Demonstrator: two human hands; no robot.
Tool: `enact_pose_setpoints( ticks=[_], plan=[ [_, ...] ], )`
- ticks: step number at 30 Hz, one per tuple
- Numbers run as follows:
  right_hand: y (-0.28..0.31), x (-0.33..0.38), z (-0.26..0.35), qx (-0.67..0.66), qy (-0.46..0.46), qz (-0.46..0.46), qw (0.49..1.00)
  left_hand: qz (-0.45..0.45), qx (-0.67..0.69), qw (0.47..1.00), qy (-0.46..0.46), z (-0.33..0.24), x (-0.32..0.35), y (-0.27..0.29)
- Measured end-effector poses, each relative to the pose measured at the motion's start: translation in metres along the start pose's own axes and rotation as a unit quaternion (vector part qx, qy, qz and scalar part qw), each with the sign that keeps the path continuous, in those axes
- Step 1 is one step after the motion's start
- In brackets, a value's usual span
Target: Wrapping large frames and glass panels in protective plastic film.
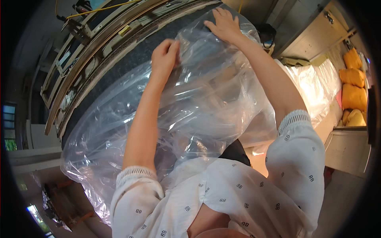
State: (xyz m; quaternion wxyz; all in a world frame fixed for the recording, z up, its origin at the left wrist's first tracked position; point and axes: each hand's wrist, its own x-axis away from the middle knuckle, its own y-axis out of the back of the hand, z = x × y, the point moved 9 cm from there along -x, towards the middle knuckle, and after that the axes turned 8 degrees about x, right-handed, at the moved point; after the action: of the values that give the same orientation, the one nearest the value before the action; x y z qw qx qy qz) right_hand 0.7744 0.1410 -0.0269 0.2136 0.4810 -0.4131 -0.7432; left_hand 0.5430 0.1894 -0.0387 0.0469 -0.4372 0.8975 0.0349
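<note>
A large clear plastic sheet [206, 99], wrinkled and shiny, spreads over a dark work surface [115, 71] and hangs down against my front. At the sheet's far edge, my left hand [164, 55] is closed, its thumb against curled fingers, with the film's edge pinched in it. Further off and to the right, my right hand [225, 27] lies palm down on the film, fingers outstretched and a little apart. The film's lower part covers my lap and droops to the left.
Beyond the dark surface runs a long machine frame [85, 61] with rails and a yellow cord [101, 9]. A black bag [266, 35] sits past my right hand. On the right are shiny plastic-covered material [311, 87] and orange bundles [353, 83]. A wooden stool [63, 204] stands lower left.
</note>
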Motion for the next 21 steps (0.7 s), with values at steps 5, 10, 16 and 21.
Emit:
enact_pose_setpoints(
  ticks=[5, 10, 16, 21],
  plan=[
    [-0.006, 0.032, 0.005, 0.096, 0.138, 0.062, 0.984, -0.078, -0.106, 0.986, 0.106, -0.009, 0.130, 0.127],
    [0.047, 0.141, 0.135, 0.027, 0.326, 0.078, 0.942, -0.309, -0.253, 0.897, 0.190, -0.019, 0.293, 0.343],
    [0.049, 0.118, 0.143, -0.001, 0.242, 0.048, 0.969, -0.336, -0.372, 0.854, 0.137, -0.021, 0.362, 0.572],
    [0.058, 0.105, 0.115, 0.085, 0.162, 0.062, 0.981, -0.331, -0.411, 0.841, 0.122, 0.004, 0.298, 0.578]
  ],
)
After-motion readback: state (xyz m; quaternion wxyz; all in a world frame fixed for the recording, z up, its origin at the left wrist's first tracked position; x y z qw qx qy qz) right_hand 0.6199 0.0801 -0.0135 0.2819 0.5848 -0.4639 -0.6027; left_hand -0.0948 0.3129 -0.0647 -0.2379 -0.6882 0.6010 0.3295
